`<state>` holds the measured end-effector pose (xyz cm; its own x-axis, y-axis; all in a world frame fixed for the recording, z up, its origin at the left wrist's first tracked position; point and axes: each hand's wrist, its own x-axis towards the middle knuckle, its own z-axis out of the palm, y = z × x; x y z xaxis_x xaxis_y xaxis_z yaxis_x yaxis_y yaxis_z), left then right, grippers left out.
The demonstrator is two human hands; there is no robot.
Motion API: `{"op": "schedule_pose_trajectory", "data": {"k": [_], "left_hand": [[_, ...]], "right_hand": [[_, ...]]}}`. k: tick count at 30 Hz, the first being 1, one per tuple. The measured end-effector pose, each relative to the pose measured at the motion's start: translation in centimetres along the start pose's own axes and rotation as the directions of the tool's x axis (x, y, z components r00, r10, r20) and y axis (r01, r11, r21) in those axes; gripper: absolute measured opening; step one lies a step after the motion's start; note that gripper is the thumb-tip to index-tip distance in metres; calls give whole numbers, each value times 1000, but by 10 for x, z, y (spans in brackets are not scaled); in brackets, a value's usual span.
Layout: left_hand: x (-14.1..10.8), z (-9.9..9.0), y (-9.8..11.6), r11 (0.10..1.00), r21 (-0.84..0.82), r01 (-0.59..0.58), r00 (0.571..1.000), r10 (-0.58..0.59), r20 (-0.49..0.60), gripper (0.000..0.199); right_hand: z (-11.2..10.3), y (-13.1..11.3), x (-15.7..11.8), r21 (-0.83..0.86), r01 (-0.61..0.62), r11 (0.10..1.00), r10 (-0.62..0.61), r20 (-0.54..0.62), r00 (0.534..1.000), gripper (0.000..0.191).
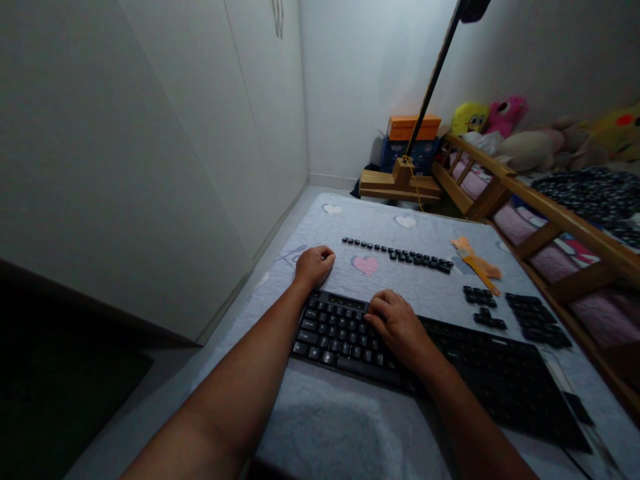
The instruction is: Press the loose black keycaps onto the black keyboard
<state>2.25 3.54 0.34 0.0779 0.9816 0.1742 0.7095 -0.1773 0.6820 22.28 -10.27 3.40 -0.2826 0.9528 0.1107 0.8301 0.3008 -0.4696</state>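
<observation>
A black keyboard (345, 333) lies across the padded cloth surface, keycaps on its left part and a darker right part where caps look absent. Over its upper middle is my right hand (396, 323), fingers curled and pinched at the keys; whatever lies between the fingertips is hidden. My left hand (315, 265) rests on the cloth just beyond the keyboard's upper left corner, fingers curled together, their contents too small to make out. Loose black keycaps (420, 260) form rows behind the keyboard. Further groups of keycaps (535, 319) sit at the right.
An orange-handled brush (483, 272) lies on an orange cloth (493, 268) at the right. White cabinet doors (200, 133) rise on the left. A wooden bed rail (555, 220) runs along the right. Beyond the far edge stands a wooden base (400, 183) with a black pole.
</observation>
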Motion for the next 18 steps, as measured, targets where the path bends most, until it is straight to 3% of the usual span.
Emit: {"op": "schedule_pose_trajectory", "data": {"k": [5,18], "left_hand": [[1,2,-1,1000,-2,-3,1000,3,1,21],[-1,0,-1,1000,-12,-13,1000,13,-9,21]], "right_hand": [[4,0,3,-30,-22,999,21,-43,999,7],[3,1,4,-6,30,1000,-30,1,1000,7]]}}
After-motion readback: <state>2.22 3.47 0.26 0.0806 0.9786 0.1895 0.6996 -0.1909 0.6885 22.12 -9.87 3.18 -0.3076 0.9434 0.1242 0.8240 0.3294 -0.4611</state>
